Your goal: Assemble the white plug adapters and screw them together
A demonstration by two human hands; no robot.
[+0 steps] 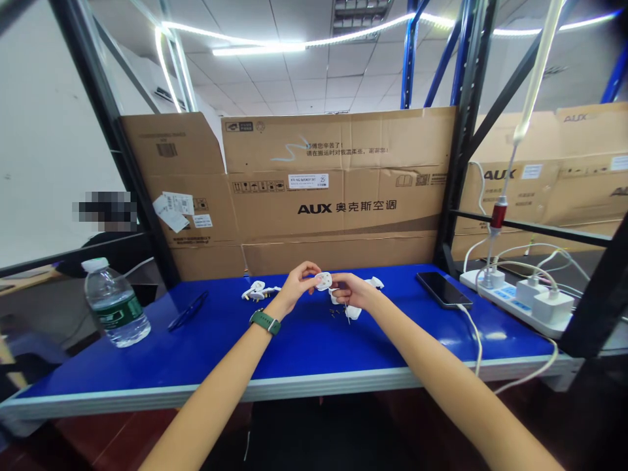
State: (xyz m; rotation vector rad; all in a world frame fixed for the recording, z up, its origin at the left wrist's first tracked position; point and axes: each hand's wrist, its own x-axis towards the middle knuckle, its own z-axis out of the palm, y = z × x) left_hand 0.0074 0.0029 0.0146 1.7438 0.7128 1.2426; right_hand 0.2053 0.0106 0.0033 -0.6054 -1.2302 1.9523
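Both my hands meet over the middle of the blue table (294, 347). My left hand (296, 285), with a green watch on its wrist, pinches a small round white plastic part (323, 281). My right hand (351, 290) is closed on the same part from the right, and a thin tool or pin hangs down from its fingers. More white plastic parts lie on the table: a cluster (256, 291) to the left of my hands, one piece (352, 313) under my right hand, another (376, 282) behind it. A few tiny dark screws (334, 312) lie between them.
A water bottle (115, 302) stands at the table's left, a dark pen (187, 311) beside it. A phone (443, 289) on a white cable lies at the right, next to a power strip (520, 296) with chargers. A cardboard wall (338, 196) closes the back. A person sits beyond at left.
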